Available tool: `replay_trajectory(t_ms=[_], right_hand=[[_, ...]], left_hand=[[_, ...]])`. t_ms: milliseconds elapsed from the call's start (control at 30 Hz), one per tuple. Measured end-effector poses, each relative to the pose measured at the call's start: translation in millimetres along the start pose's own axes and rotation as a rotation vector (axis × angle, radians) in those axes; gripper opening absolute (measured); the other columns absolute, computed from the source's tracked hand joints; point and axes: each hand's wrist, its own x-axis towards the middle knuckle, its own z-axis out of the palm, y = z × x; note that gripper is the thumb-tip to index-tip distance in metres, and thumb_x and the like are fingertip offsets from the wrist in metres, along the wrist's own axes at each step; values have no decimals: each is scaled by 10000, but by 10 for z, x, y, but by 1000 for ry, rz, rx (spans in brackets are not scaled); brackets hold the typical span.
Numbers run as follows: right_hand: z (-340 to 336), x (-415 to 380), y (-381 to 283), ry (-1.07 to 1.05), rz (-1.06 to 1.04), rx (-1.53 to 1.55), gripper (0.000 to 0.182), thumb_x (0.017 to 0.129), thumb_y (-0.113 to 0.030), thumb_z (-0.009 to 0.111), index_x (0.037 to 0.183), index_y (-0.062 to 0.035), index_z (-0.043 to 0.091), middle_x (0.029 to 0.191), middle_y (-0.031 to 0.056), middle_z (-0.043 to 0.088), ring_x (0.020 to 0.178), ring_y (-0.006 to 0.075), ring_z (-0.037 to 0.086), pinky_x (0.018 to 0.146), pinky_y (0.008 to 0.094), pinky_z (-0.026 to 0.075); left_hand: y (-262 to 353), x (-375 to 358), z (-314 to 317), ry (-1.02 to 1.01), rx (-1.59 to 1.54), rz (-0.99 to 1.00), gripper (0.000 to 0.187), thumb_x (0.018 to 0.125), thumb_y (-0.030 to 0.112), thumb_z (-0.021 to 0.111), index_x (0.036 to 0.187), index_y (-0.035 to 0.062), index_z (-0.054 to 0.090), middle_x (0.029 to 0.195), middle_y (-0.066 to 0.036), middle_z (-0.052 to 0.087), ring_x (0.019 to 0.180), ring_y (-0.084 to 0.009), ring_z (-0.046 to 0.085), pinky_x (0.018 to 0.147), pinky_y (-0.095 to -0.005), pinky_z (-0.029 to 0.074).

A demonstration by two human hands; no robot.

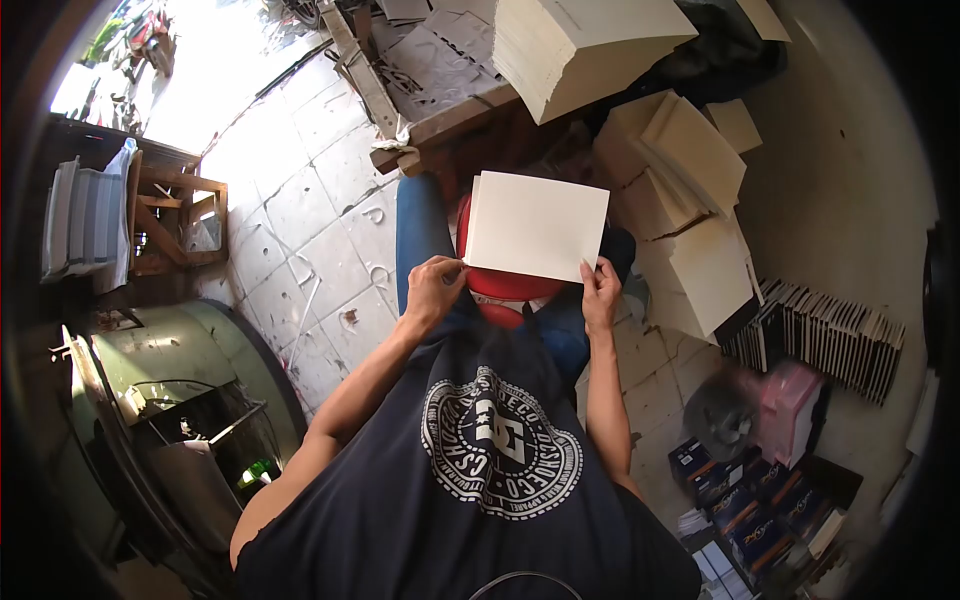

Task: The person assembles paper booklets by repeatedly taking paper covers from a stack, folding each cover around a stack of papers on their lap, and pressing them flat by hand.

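A small set of cream paper sheets (536,225) is held in front of my lap, with a second layer showing along its left edge. My left hand (437,288) pinches the lower left corner, fingers closed. At the lower right corner, my right hand (601,290) grips the sheets between thumb and fingers. Under the paper, between my knees, is a red object (515,287), mostly covered by the sheets.
Tall stacks of cream paper (585,55) rise ahead, with more leaning paper (690,200) at right. A row of dark-covered books (825,335), a fan (722,415) and blue boxes (760,515) stand lower right. At left are a wooden stool (185,225) and a green machine (190,340).
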Motion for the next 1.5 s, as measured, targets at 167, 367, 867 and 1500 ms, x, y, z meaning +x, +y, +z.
replay_trajectory(t_ms=[167,367,867,1500], right_hand=[[-12,-1,-38,-18,-8,-147,222,991,-158,625,1069,49,600,821,87,724,751,61,608,677,236,459],[5,41,0,6,-100,-253,240,985,-191,637,1057,37,621,755,112,708,665,82,590,615,246,441],[-4,84,17,10,-131,-379,273,979,-215,654,1069,42,636,707,95,678,615,75,538,556,256,405],[-48,135,39,-58,-55,-355,241,978,-194,658,1051,35,643,770,66,707,678,52,558,615,226,429]], left_hand=[[-122,164,-54,-125,68,111,161,800,147,800,898,23,770,846,-117,721,687,-225,691,655,-321,554],[-144,366,-155,-273,31,153,139,804,117,782,892,11,763,819,-139,715,698,-248,704,656,-329,557],[33,358,-177,-297,-5,-148,346,763,304,844,853,-19,759,770,-194,712,686,-278,716,653,-353,549],[-70,445,-143,-335,173,150,187,787,191,786,791,7,753,707,-167,693,624,-319,682,618,-394,542]])
